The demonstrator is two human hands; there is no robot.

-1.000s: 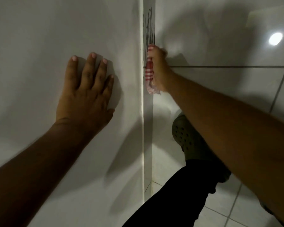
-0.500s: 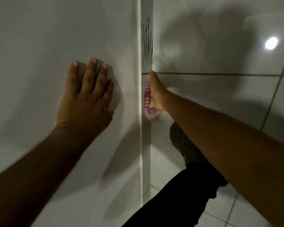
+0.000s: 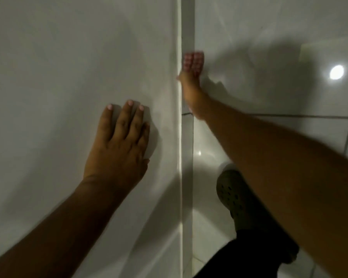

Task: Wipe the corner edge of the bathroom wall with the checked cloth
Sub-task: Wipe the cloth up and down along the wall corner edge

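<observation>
The corner edge (image 3: 187, 29) of the white bathroom wall runs straight up the middle of the view as a narrow pale strip. My right hand (image 3: 191, 91) is stretched out along it and presses the red-and-white checked cloth (image 3: 193, 61) against the strip; the cloth sticks out above my fingers and is blurred. My left hand (image 3: 119, 145) lies flat on the smooth wall (image 3: 68, 67) to the left of the corner, fingers slightly spread, holding nothing.
Glossy white tiles (image 3: 269, 37) with dark grout lines cover the right wall and reflect a round lamp (image 3: 336, 72). Below, my dark green perforated clog (image 3: 232, 193) and black trouser leg (image 3: 239, 255) stand on the tiled floor beside the corner.
My right hand has slid the checked cloth up the corner edge, from below the horizontal grout line to well above it. The view has tilted upward. My left hand stays flat on the wall.
</observation>
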